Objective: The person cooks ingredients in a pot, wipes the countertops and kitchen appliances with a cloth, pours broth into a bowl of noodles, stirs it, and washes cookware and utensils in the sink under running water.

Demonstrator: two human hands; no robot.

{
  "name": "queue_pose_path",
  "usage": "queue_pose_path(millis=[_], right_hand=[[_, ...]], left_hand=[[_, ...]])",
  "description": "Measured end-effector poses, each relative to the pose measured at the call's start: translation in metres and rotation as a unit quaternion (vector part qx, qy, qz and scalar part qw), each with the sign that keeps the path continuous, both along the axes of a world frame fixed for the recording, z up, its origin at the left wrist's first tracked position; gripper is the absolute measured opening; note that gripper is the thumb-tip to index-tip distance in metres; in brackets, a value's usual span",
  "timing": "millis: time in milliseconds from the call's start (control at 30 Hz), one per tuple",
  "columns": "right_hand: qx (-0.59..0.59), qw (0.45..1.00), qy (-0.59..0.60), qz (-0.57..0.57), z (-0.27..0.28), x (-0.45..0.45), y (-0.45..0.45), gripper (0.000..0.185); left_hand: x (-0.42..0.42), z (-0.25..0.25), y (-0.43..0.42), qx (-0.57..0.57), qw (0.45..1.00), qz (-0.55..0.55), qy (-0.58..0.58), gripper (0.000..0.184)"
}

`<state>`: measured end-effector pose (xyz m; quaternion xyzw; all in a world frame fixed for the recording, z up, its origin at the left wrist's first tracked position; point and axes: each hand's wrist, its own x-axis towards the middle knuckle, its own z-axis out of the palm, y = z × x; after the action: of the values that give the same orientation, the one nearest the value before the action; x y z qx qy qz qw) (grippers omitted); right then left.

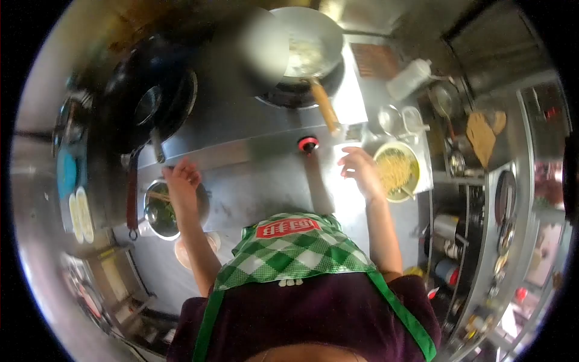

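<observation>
My left hand [183, 177] hovers with loosely bent fingers, holding nothing I can see. Just beyond its fingertips is the handle of a ladle [156, 142] that rests in a dark wok [184, 105]. Below and left of this hand stands a metal pot [146, 192] with leafy greens [164, 222] in it. My right hand [360, 168] is raised, its fingers apart and nothing between them. Close on its right sits a bowl [415, 180] of noodles [393, 171]. Ahead of it a wooden handle [325, 107] reaches from a steaming pan [330, 30] on the stove.
A red-rimmed knob [308, 144] is on the stove's front. A white squeeze bottle [410, 79] and a clear container [389, 118] stand at the right. A light-coloured bowl [187, 252] is partly behind my left arm. Shelves [453, 226] line the right side.
</observation>
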<state>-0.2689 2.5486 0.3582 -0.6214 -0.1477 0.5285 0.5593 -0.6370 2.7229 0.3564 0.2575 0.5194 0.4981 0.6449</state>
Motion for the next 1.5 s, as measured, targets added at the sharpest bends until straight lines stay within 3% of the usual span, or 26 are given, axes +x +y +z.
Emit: queue_pose_path(millis=[233, 433, 767, 900, 967, 1033, 1100, 1133, 1167, 1300, 1467, 1500], right_hand=[[-0.036, 0.988, 0.114, 0.103, -0.029, -0.045, -0.023, 0.018], [-0.032, 0.99, 0.132, 0.026, -0.043, -0.034, -0.041, 0.017], [-0.059, 0.995, 0.065, -0.044, -0.044, 0.005, -0.074, 0.015], [-0.117, 0.993, 0.007, 0.002, -0.072, 0.028, -0.129, 0.024], [-0.199, 0.978, -0.061, 0.018, -0.088, 0.042, -0.162, 0.029], [-0.117, 0.986, -0.025, -0.114, -0.103, 0.052, -0.185, 0.041], [0.031, 0.958, 0.101, -0.267, -0.125, 0.063, -0.191, 0.042], [0.052, 0.94, 0.139, -0.308, -0.132, 0.067, -0.191, 0.04], [0.07, 0.936, 0.148, -0.312, -0.139, 0.067, -0.189, 0.04], [0.131, 0.903, 0.178, -0.369, -0.164, 0.076, -0.187, 0.041], [0.154, 0.915, 0.215, -0.306, -0.171, 0.093, -0.207, 0.043], [0.157, 0.913, 0.234, -0.295, -0.169, 0.096, -0.213, 0.047]], left_hand=[[0.002, 0.005, 0.003, 0.014, 0.998, -0.06, 0.011, 0.057], [0.0, -0.004, 0.002, 0.008, 0.996, -0.086, -0.013, 0.057], [0.01, 0.002, -0.006, -0.004, 0.997, -0.056, 0.049, 0.053], [0.004, -0.031, -0.008, -0.004, 0.986, -0.162, 0.046, 0.032], [0.022, -0.039, -0.019, 0.0, 0.965, -0.249, 0.086, 0.026], [0.061, -0.033, -0.043, 0.113, 0.87, -0.383, 0.29, 0.028], [0.092, -0.054, -0.051, 0.031, 0.873, -0.469, 0.131, 0.031], [0.112, -0.06, -0.057, -0.022, 0.849, -0.512, 0.126, 0.032], [0.14, -0.059, -0.066, -0.074, 0.823, -0.549, 0.121, 0.033], [0.237, -0.074, -0.11, -0.02, 0.721, -0.688, 0.083, 0.038], [0.33, -0.132, -0.175, 0.016, 0.728, -0.676, 0.109, 0.054], [0.344, -0.124, -0.187, -0.016, 0.734, -0.677, 0.058, 0.058]])
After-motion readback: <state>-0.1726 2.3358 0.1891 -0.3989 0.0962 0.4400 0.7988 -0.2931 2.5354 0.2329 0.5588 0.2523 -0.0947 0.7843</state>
